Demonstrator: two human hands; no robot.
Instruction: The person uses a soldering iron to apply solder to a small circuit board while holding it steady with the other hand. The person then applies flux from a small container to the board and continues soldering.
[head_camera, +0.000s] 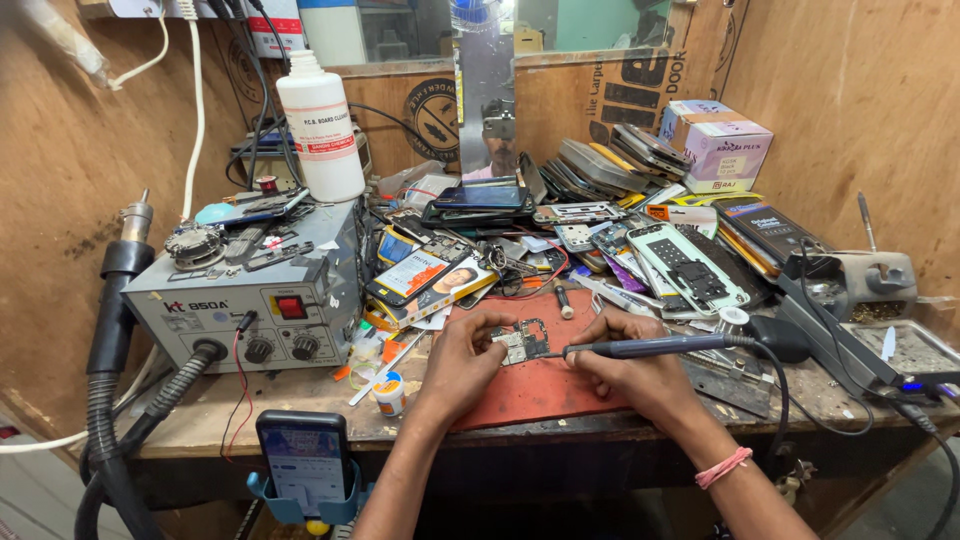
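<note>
My left hand (462, 362) pinches the small circuit board (522, 342) on the red mat (540, 385). My right hand (630, 370) grips the soldering iron (650, 347), tip at the board's right edge. Clutter crowds the mat's far edge; the near strip lies open.

circuit board (523, 342) on mat (540, 385), rework station (250, 300) left of it, bottle (320, 125) on station, phone pile (600, 215) behind, soldering stand (870, 285) right.
</note>
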